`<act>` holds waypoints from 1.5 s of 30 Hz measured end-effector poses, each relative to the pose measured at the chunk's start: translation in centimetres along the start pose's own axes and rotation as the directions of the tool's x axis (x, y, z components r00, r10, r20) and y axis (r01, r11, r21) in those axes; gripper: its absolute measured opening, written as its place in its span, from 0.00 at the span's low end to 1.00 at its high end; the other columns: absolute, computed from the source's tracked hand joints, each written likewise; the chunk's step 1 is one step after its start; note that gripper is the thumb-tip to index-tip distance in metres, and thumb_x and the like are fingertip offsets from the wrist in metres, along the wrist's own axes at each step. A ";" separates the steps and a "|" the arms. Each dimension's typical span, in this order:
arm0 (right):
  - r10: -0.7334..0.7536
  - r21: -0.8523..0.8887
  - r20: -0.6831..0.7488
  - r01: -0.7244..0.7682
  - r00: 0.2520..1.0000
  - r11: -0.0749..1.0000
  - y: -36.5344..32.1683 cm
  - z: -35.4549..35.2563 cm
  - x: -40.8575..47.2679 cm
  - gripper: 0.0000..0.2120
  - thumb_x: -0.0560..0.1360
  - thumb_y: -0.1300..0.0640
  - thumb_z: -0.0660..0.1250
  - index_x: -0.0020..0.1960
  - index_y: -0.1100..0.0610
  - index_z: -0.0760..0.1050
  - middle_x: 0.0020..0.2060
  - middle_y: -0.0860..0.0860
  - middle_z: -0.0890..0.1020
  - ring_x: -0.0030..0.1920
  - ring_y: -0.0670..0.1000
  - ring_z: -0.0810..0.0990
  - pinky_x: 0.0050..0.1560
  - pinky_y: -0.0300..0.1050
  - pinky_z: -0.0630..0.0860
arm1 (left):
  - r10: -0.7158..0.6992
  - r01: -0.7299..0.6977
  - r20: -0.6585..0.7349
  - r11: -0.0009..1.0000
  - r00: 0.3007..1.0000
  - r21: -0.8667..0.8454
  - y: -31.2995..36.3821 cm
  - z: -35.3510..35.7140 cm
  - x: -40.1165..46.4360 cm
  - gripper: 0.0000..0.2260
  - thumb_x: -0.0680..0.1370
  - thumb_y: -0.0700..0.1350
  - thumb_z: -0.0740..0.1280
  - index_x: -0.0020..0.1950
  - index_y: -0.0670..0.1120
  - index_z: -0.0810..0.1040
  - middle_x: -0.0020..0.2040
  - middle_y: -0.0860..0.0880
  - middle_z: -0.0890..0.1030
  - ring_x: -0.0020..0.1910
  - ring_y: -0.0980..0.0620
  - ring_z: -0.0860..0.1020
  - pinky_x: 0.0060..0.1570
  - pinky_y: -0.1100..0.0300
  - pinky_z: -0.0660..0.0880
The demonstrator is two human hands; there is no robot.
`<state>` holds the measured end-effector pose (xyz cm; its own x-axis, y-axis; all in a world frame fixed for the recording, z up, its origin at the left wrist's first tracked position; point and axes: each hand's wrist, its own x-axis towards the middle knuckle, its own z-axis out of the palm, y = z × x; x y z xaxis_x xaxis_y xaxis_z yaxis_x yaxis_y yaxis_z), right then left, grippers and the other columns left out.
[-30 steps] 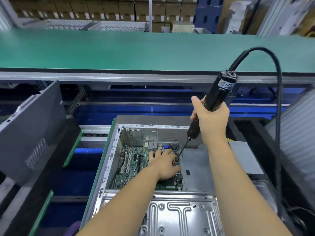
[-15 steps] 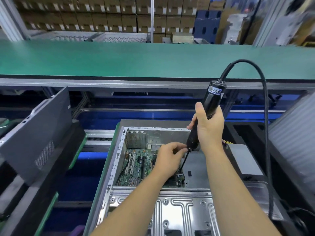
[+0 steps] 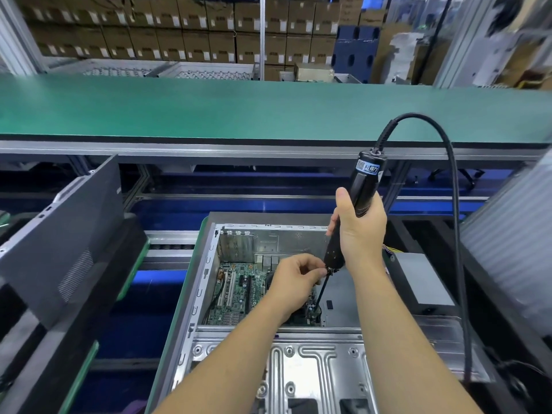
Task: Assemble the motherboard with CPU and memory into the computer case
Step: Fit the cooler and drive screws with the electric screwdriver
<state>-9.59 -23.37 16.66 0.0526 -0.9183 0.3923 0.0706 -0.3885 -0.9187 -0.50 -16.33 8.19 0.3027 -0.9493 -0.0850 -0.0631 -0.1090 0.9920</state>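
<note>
An open metal computer case point(image 3: 206, 282) lies on its side in front of me. A green motherboard point(image 3: 236, 297) sits inside it, partly hidden by my left arm. My right hand point(image 3: 363, 231) grips a black electric screwdriver point(image 3: 363, 186), held nearly upright, its bit point(image 3: 319, 294) reaching down to the board's right edge. My left hand point(image 3: 294, 282) hovers over the board and pinches the bit just below the screwdriver's nose. Any screw at the tip is too small to make out.
A dark grey side panel point(image 3: 62, 243) leans at the left. The screwdriver's black cable point(image 3: 454, 222) loops up and down the right side. A green conveyor belt point(image 3: 239, 109) runs across behind the case. A grey power supply point(image 3: 418, 279) sits right of the case.
My left hand lifted off the motherboard and rose to pinch the bit near the screwdriver's nose. The screwdriver tilted more upright and its tip shifted toward the board's near right corner.
</note>
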 end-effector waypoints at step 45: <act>0.108 0.420 -0.241 0.003 0.965 0.908 -2.7 2.5 3.4 0.14 0.75 0.42 0.68 0.54 0.50 0.73 0.29 0.51 0.76 0.27 0.52 0.75 0.29 0.46 0.76 | -0.648 0.523 0.110 0.490 0.753 -0.697 -3.9 -6.9 2.2 0.03 0.79 0.35 0.67 0.51 0.37 0.78 0.36 0.45 0.79 0.33 0.53 0.75 0.33 0.59 0.77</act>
<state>-7.14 -25.27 20.56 -0.1812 -0.9461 0.2683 0.4826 -0.3233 -0.8140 7.02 -15.99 4.79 0.1642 -0.6771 -0.7173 0.7904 -0.3447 0.5064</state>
